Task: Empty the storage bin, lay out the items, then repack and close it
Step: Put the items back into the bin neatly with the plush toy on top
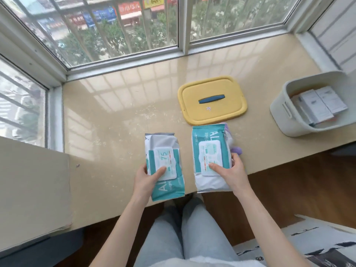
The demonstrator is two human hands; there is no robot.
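I hold two teal-and-white packs of alcohol wipes over the near edge of the beige sill. My left hand (149,175) grips the left wipes pack (163,151), thumb on its flap. My right hand (230,170) grips the right wipes pack (209,145), and something purple (236,150) shows behind that pack. The white storage bin (283,112) stands open at the far right with white boxes (317,106) inside. Its yellow lid (212,110), with a blue handle, lies flat on the sill beyond the packs.
The sill (115,112) runs under a barred window at the back and left. A beige panel (32,185) stands at the left. My knees and a wooden floor (289,189) are below the sill's edge, with a patterned rug at the lower right.
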